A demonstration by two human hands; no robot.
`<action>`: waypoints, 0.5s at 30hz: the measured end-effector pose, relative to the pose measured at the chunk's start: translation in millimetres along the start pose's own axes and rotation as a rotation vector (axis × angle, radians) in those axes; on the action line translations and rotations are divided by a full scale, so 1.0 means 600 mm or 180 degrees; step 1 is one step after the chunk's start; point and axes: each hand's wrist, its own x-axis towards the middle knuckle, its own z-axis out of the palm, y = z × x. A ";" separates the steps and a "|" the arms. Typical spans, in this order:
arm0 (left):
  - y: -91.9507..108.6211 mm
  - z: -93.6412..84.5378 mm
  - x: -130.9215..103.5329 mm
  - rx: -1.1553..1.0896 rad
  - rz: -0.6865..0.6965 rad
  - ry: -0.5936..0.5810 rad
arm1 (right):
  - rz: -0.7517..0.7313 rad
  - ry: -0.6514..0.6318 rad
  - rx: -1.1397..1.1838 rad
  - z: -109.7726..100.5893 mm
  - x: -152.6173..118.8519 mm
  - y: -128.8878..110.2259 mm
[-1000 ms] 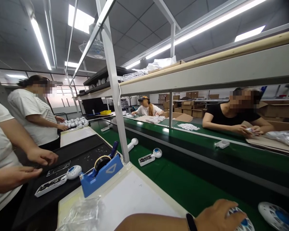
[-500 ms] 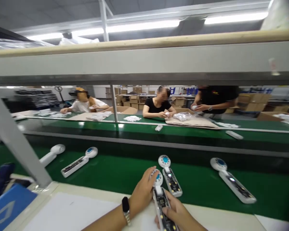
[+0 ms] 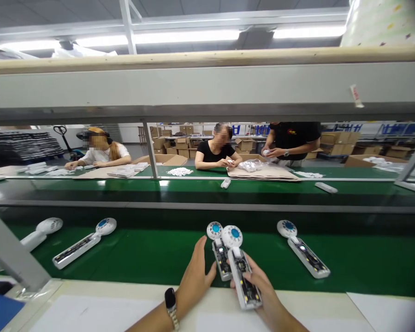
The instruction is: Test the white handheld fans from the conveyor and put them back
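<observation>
My right hand is wrapped round the body of a white device with a round blue-centred head; its open side shows a dark circuit board. My left hand has its fingers apart and holds nothing, beside a second device on the green belt. That second device is partly covered by the held one and shows a small light. Another lit device lies to the right. To the left rest an open device and a white one at the edge.
A cream ledge with white paper runs along the near side. A slanted metal post stands at the left, and a wide beam crosses overhead. Beyond a rail, three people handle white parts at the far belt.
My left hand has come off the held device's head. My right hand has raised that device forward, over the second one. The view has shifted to the right.
</observation>
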 end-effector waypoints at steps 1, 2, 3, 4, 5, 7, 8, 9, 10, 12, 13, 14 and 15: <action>-0.001 0.000 0.001 -0.0028 -0.0085 -0.0044 | -0.0085 0.0109 -0.0041 -0.008 0.005 -0.004; -0.001 0.000 0.002 -0.0062 -0.0152 -0.0078 | -0.0165 0.0211 -0.0095 -0.015 0.010 -0.006; 0.000 -0.002 0.003 -0.0108 -0.0199 -0.0121 | -0.0240 0.0304 -0.0172 -0.022 0.016 -0.008; 0.002 -0.004 0.005 -0.0161 -0.0229 -0.0165 | -0.0308 0.0372 -0.0277 -0.027 0.021 -0.008; 0.005 -0.007 0.007 -0.0208 -0.0244 -0.0207 | -0.0367 0.0421 -0.0413 -0.031 0.027 -0.007; 0.012 -0.012 0.010 -0.0261 -0.0255 -0.0271 | -0.0467 0.0518 -0.0725 -0.035 0.036 -0.002; 0.015 -0.014 0.010 -0.0256 -0.0267 -0.0283 | -0.0487 0.0613 -0.0867 -0.037 0.038 0.001; 0.017 -0.016 0.009 -0.0228 -0.0286 -0.0287 | -0.0481 0.0762 -0.0992 -0.038 0.039 0.004; 0.019 -0.017 0.007 -0.0188 -0.0325 -0.0278 | -0.0461 0.0934 -0.1095 -0.041 0.037 0.006; 0.020 -0.018 0.001 -0.0061 -0.0471 -0.0237 | -0.0361 0.1289 -0.1362 -0.053 0.032 0.007; 0.020 -0.018 -0.002 0.0009 -0.0555 -0.0216 | -0.0335 0.1381 -0.1613 -0.061 0.030 0.007; 0.018 -0.018 -0.005 0.0075 -0.0627 -0.0216 | -0.0301 0.1369 -0.1932 -0.070 0.029 0.007; 0.016 -0.018 -0.008 0.0138 -0.0705 -0.0216 | -0.0276 0.1242 -0.2102 -0.079 0.030 0.007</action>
